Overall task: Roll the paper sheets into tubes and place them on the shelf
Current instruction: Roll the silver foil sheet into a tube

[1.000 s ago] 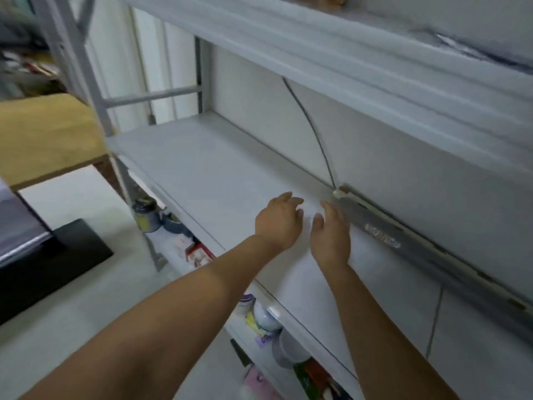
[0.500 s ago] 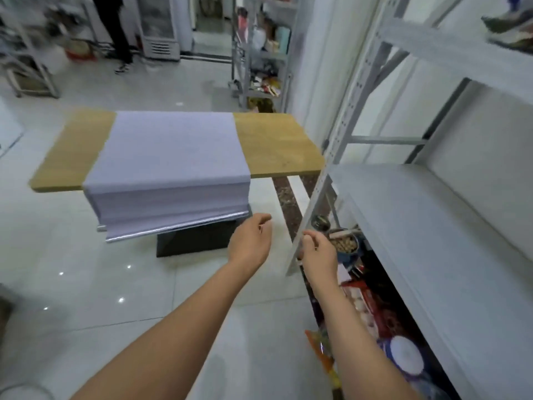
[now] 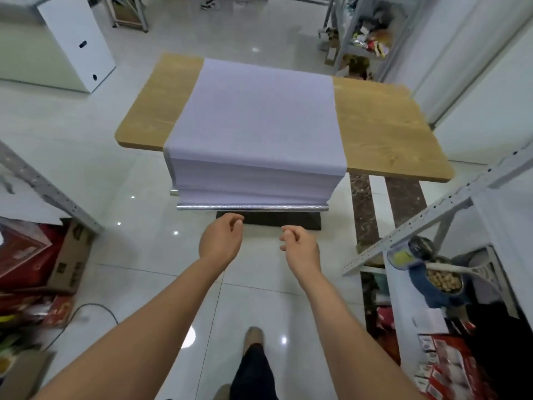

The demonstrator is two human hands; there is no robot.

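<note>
A thick stack of pale lilac paper sheets point(image 3: 256, 116) lies across the middle of a wooden table point(image 3: 383, 131), its near edge draping over the table's front with a silvery strip at the bottom. My left hand point(image 3: 220, 241) and my right hand point(image 3: 300, 246) hang in the air just short of that draped edge, both empty with loosely curled fingers, touching nothing. The white metal shelf point(image 3: 427, 223) stands to my right, only its perforated frame in view.
The table's black base point(image 3: 268, 222) sits on a glossy tiled floor. Cardboard boxes and red packages point(image 3: 43, 255) crowd the left. The shelf's lower levels at right hold a pot of nuts point(image 3: 441, 280) and red boxes. My feet show below.
I have turned from the shelf to face the table. Both hands left the shelf board and now reach toward the draped paper edge, still empty.
</note>
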